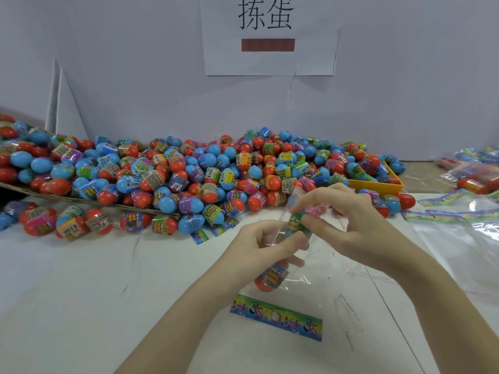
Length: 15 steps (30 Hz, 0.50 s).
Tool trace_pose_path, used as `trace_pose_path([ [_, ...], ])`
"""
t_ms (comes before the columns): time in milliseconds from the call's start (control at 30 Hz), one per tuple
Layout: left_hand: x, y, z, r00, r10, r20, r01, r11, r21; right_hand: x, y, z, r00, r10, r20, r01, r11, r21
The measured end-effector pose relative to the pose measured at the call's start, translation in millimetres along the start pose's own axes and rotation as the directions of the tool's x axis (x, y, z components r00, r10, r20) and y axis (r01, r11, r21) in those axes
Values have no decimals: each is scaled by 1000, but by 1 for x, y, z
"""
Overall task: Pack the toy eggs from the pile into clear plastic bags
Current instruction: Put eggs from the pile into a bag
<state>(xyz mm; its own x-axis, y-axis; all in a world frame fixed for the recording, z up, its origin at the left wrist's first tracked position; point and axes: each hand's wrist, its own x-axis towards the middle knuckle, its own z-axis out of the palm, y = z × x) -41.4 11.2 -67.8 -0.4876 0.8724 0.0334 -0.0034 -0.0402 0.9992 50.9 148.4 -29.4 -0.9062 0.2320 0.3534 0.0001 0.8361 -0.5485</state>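
A big pile of red-and-blue toy eggs (189, 171) lies along the wall. Above the white table I hold a clear plastic bag (310, 271) with a colourful printed strip (275, 317) at its lower end. One red egg (270, 276) sits inside the bag. My left hand (259, 247) grips the bag's mouth. My right hand (343, 220) pinches a green-labelled egg (295, 225) at the bag's opening.
A yellow tray (378, 186) with eggs sits at the right end of the pile. Empty clear bags (459, 238) lie at the right, filled bags (475, 171) behind them. Brown cardboard (81, 199) lies under the pile's left side. A paper sign (267, 33) hangs on the wall.
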Motion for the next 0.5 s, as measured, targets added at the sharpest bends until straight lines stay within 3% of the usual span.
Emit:
trace_pose_path([
  [167, -1, -1, 2, 999, -48, 16, 49, 995, -84, 1, -2, 1, 997, -7, 78, 15, 994, -104],
  [500, 2, -3, 0, 981, -146, -127, 126, 981, -150, 0, 2, 1, 978, 31, 207, 29, 959, -282],
])
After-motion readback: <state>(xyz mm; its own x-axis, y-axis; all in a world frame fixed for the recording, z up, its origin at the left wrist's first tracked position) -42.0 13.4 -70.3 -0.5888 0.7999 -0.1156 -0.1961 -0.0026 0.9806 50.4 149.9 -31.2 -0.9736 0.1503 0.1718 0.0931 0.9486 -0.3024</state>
